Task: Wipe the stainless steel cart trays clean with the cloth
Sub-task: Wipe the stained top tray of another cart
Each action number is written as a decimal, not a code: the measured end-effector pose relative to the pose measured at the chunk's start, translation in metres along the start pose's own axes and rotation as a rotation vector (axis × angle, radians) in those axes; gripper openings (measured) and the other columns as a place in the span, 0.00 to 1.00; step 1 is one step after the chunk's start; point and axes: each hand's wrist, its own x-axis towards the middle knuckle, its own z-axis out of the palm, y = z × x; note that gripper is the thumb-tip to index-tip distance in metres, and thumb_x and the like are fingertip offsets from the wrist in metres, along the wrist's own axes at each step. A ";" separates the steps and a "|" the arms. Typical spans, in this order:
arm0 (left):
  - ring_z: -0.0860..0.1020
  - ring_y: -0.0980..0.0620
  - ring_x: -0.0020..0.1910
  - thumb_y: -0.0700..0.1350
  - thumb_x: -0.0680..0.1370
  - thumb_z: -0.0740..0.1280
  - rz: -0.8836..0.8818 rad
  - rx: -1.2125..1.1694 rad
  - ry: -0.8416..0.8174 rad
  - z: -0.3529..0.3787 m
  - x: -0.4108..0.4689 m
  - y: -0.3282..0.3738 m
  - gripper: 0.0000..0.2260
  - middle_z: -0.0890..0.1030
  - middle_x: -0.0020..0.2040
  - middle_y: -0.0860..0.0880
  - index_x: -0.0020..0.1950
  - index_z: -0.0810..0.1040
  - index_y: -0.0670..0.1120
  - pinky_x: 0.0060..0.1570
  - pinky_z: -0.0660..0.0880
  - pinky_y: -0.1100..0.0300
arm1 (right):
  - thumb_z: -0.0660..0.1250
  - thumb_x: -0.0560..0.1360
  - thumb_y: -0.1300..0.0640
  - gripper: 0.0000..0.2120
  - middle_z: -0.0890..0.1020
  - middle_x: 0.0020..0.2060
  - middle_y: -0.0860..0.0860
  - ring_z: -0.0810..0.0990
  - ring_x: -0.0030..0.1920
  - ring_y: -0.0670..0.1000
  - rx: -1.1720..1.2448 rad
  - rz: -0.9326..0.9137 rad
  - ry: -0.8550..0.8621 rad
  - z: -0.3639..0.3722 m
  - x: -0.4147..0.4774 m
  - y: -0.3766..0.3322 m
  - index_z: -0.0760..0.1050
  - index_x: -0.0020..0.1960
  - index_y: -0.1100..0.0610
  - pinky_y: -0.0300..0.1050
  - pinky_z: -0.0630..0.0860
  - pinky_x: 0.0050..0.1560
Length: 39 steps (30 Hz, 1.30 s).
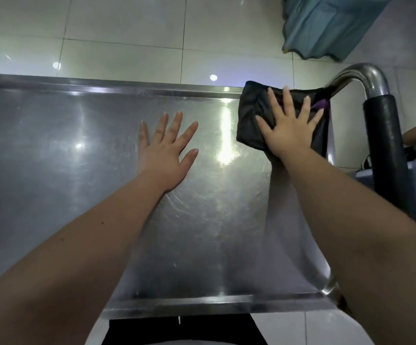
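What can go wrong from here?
1. The black folded cloth lies at the far right corner of the stainless steel tray, beside the curved steel handle; it may snag there or slip over the rim.
2. The right hand only presses it with flat fingers, so it could slide out.
3. The left hand rests flat on the tray and may leave smears.

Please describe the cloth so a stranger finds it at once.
Look at the steel cart tray. At its far right corner, beside the curved handle, the right hand presses the cloth: the only dark, soft thing on the metal.
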 end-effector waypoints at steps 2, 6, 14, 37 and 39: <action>0.41 0.49 0.79 0.67 0.79 0.37 -0.009 -0.012 -0.007 -0.001 0.000 0.001 0.26 0.42 0.81 0.54 0.78 0.41 0.65 0.73 0.36 0.36 | 0.38 0.73 0.27 0.34 0.48 0.80 0.45 0.44 0.77 0.64 -0.013 -0.030 0.014 0.007 -0.024 0.005 0.42 0.77 0.35 0.71 0.39 0.72; 0.40 0.49 0.79 0.67 0.79 0.37 -0.018 0.017 -0.047 -0.006 -0.001 0.003 0.27 0.41 0.81 0.54 0.78 0.40 0.64 0.73 0.37 0.35 | 0.43 0.76 0.31 0.33 0.51 0.80 0.47 0.47 0.77 0.65 0.004 -0.080 0.008 0.023 -0.124 0.026 0.46 0.79 0.38 0.71 0.42 0.72; 0.40 0.47 0.79 0.67 0.79 0.36 -0.017 0.038 -0.052 -0.004 -0.002 0.005 0.28 0.41 0.81 0.53 0.79 0.40 0.62 0.73 0.38 0.34 | 0.44 0.78 0.33 0.32 0.53 0.79 0.51 0.48 0.77 0.69 -0.061 -0.171 -0.073 0.062 -0.291 0.067 0.49 0.79 0.42 0.78 0.47 0.68; 0.40 0.44 0.79 0.65 0.80 0.37 0.031 -0.010 -0.035 -0.006 -0.003 0.006 0.28 0.42 0.81 0.50 0.79 0.42 0.61 0.71 0.37 0.32 | 0.50 0.73 0.32 0.36 0.55 0.79 0.50 0.48 0.76 0.68 -0.115 0.025 -0.087 0.058 -0.286 0.062 0.49 0.78 0.40 0.80 0.46 0.67; 0.39 0.44 0.79 0.65 0.80 0.37 0.031 0.013 -0.036 -0.006 -0.003 0.005 0.27 0.41 0.81 0.49 0.79 0.41 0.60 0.71 0.37 0.31 | 0.51 0.72 0.31 0.36 0.55 0.79 0.50 0.48 0.76 0.70 -0.102 0.010 -0.054 0.059 -0.286 0.034 0.50 0.78 0.40 0.79 0.46 0.67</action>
